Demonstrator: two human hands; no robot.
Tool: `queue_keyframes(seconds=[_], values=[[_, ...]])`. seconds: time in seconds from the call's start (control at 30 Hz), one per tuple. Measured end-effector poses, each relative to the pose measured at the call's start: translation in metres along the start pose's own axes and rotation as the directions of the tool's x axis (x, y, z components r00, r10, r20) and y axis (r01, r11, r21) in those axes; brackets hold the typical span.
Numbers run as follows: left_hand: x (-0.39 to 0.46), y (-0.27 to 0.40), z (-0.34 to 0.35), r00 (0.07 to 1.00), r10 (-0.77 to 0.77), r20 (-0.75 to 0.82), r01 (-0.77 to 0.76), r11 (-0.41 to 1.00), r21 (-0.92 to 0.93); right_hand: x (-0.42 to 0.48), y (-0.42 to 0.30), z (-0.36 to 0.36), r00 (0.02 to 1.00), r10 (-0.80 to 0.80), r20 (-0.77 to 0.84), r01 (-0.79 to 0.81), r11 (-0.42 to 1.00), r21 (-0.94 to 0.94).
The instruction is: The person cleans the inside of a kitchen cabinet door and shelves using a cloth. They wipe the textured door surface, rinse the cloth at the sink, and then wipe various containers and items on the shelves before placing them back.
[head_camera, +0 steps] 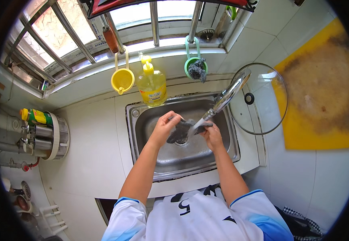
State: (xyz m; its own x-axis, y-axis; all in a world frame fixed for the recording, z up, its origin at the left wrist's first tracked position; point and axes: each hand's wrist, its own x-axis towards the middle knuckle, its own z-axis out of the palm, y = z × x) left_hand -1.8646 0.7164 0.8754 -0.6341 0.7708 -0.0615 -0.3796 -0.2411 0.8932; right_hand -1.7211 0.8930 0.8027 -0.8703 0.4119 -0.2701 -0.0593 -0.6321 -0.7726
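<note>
A dark grey cloth (179,133) is stretched between my two hands above a stainless steel sink (189,164). My left hand (165,126) pinches its left end, and my right hand (212,137) grips the right end. From the chrome faucet (230,92), a stream of water (195,126) runs onto the cloth near my right hand. Part of the drain (181,142) shows below the cloth, which hides the rest. The fingertips of both hands are partly covered by folds of cloth.
Behind the sink stands a yellow dish soap pump bottle (152,87). A yellow strainer (122,79) and a green strainer (189,67) holding a scouring pad (197,70) hang from window bars. A glass lid (258,99) is right of the faucet; a filter unit (55,135) stands left.
</note>
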Motion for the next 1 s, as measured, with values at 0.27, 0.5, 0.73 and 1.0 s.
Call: queue_keyframes(seconds=[0.27,0.5,0.73,1.0], values=[[0.0,-0.122,0.013,0.917,-0.392,-0.07,0.192,0.59,-0.784,-0.012,0.024,0.09,0.956,-0.293,0.007,0.118,0.364,-0.924],[-0.011,-0.096,0.041,0.812,-0.439,-0.384,0.108,0.759,-0.642,-0.02,0.035,0.101,0.911,-0.409,0.049,0.262,0.483,-0.835],[-0.025,-0.063,0.02,0.941,-0.181,-0.287,0.153,0.981,-0.118,0.022,0.002,0.033,0.96,-0.144,-0.241,0.009,0.873,-0.488],[-0.015,-0.016,-0.008,0.948,0.242,-0.206,0.009,0.627,0.779,0.001,-0.027,0.049,0.996,0.003,0.09,0.062,0.698,-0.714]])
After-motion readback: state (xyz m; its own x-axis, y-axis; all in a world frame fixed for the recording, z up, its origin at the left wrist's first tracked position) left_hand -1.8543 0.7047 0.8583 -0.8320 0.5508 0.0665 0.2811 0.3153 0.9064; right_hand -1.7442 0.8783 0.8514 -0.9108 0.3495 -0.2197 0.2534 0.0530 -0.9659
